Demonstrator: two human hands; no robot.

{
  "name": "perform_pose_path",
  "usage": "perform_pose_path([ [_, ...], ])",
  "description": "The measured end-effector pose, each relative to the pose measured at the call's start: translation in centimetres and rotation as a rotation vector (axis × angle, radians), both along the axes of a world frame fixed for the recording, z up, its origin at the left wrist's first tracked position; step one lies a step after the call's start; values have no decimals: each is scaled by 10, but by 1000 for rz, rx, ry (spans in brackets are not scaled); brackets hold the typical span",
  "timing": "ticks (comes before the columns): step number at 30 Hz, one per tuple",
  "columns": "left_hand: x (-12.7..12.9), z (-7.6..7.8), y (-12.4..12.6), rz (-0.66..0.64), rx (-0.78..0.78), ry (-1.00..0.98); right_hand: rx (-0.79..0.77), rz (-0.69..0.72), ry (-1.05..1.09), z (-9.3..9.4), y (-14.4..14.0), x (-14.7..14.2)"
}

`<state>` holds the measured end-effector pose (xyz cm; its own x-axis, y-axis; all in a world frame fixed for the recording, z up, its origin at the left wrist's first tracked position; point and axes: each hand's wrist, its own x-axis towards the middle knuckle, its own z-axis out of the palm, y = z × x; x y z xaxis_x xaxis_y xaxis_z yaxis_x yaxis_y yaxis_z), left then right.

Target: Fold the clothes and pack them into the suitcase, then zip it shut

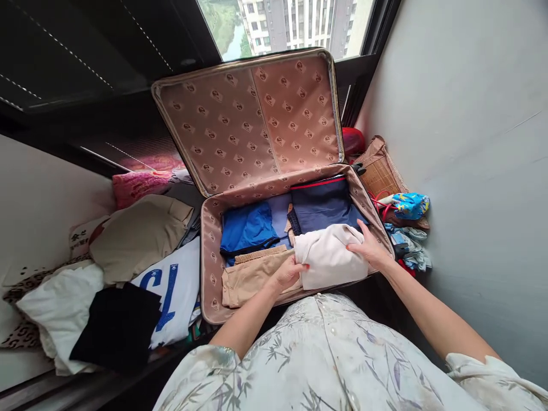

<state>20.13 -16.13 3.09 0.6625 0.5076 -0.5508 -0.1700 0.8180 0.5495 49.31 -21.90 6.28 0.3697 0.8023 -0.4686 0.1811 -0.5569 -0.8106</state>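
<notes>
Both hands grip a folded cream garment (329, 255) at the front right of the open suitcase (211, 251): left hand (287, 273) clasps its left edge, right hand (369, 246) clasps its right edge, fingers curled on fabric. It touches tan cloth (248, 275) on its left; blue (247, 228) and navy (322, 205) clothes lie behind.

Both hands, left hand (287, 273) and right hand (367, 245), press a folded cream garment (329, 254) into the open suitcase (210, 251).

Pale grey wall (471, 114) at right, daylit window (291, 25) onto apartment towers.
</notes>
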Motion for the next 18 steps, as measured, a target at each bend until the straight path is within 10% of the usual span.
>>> perform_pose_path([
  [13,31,22,-18,-112,-321,-165,-218,-10,273,30,-13,36],
  [18,82,-10,7,-88,-357,-3,-380,119,-347,13,15,65],
])
